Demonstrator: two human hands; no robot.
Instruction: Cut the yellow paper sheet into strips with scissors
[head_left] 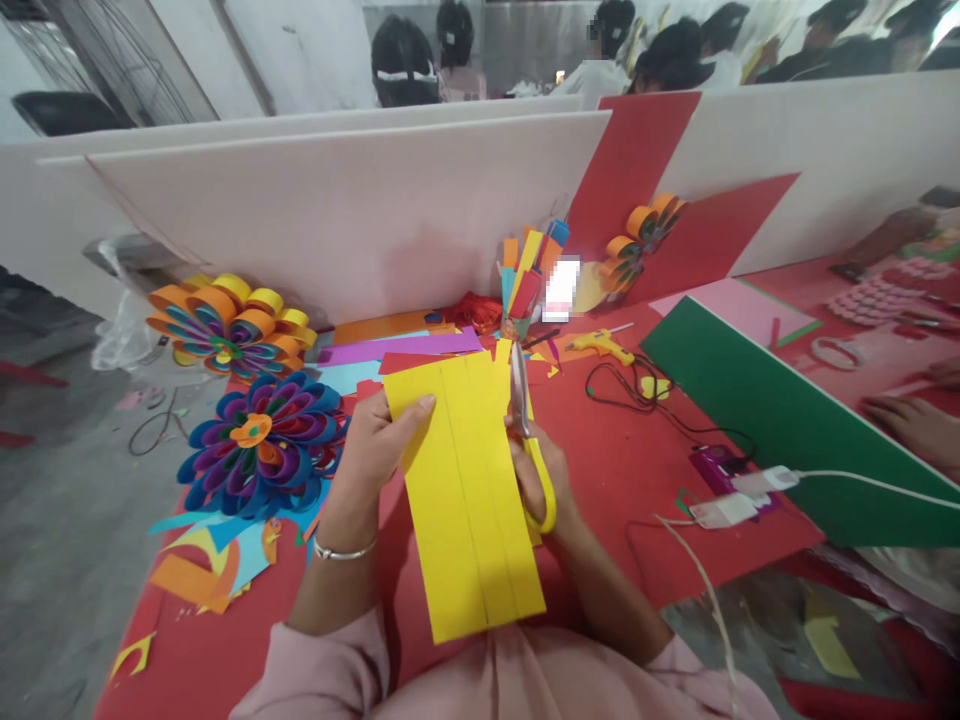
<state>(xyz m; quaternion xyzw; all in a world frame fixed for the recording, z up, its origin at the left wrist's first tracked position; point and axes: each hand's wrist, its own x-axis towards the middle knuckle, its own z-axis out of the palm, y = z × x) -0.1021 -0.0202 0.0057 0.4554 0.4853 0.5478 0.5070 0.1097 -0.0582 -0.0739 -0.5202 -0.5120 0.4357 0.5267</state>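
Note:
My left hand (pixel 379 440) grips the left edge of a yellow paper sheet (pixel 457 490), thumb on top. The sheet is held above a red table (pixel 622 470) and shows lengthwise cuts that split it into strips. My right hand (pixel 544 480) is closed on yellow-handled scissors (pixel 525 420), whose blades point away from me along the sheet's right side, near its far end. A silver bangle sits on my left wrist.
Two layered paper flowers, one orange (pixel 229 325) and one blue-purple (pixel 259 440), lie at the left. A cup of paper strips (pixel 529 280), a yellow glue gun (pixel 604 347), cables and a power strip (pixel 731 495), and a green sheet (pixel 780 420) sit beyond. Another person's hand (pixel 911 425) rests at right.

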